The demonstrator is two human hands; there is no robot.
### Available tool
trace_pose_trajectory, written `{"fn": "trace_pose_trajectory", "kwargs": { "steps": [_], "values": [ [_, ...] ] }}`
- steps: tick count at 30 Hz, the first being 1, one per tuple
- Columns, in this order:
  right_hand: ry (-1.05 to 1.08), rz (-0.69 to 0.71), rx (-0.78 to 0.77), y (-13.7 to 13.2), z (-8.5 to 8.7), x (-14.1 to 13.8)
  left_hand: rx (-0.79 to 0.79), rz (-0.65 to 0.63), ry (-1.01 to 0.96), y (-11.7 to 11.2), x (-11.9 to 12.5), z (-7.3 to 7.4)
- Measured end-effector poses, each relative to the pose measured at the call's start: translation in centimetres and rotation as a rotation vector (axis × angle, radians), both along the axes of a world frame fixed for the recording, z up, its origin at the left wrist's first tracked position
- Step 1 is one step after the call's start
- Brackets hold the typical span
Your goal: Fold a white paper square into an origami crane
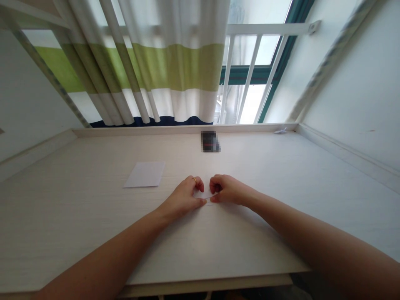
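Observation:
Close together over the middle of the desk, my left hand (191, 193) and my right hand (228, 189) both have their fingers curled in. Between them is a small piece of white paper (206, 195), mostly hidden by the fingers. My thumbs meet at its near edge, almost tip to tip. A ring sits on a finger of my left hand. To the left of that hand, apart from it, a flat square of white paper (145, 174) lies on the desk.
The white desk (250, 241) has a raised rim at the back and sides. A dark pixelated object (210, 141) lies near the back rim. In the far right corner is a small whitish item (281, 130). Behind stand a curtain (181, 66) and white rails (248, 79).

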State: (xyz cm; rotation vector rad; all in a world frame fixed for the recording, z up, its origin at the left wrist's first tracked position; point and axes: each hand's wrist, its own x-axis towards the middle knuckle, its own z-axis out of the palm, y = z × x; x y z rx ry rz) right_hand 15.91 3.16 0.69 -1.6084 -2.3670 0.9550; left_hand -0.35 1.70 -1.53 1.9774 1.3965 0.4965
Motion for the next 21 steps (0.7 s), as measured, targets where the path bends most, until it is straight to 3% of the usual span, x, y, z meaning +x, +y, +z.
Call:
{"fn": "trace_pose_trajectory", "kwargs": {
  "steps": [13, 18, 21],
  "values": [
    [0.077, 0.064, 0.029, 0.0, -1.0, 1.3, -0.008, -0.053, 0.018, 0.2, -0.4, 0.1],
    [0.133, 0.145, 0.163, -1.0, -1.1, 2.2, 0.006, -0.119, -0.014, 0.4, -0.8, 0.1],
    [0.091, 0.277, 0.262, -1.9, -0.7, 2.3, 0.056, -0.191, -0.049, 0.4, -1.2, 0.0]
  ]
}}
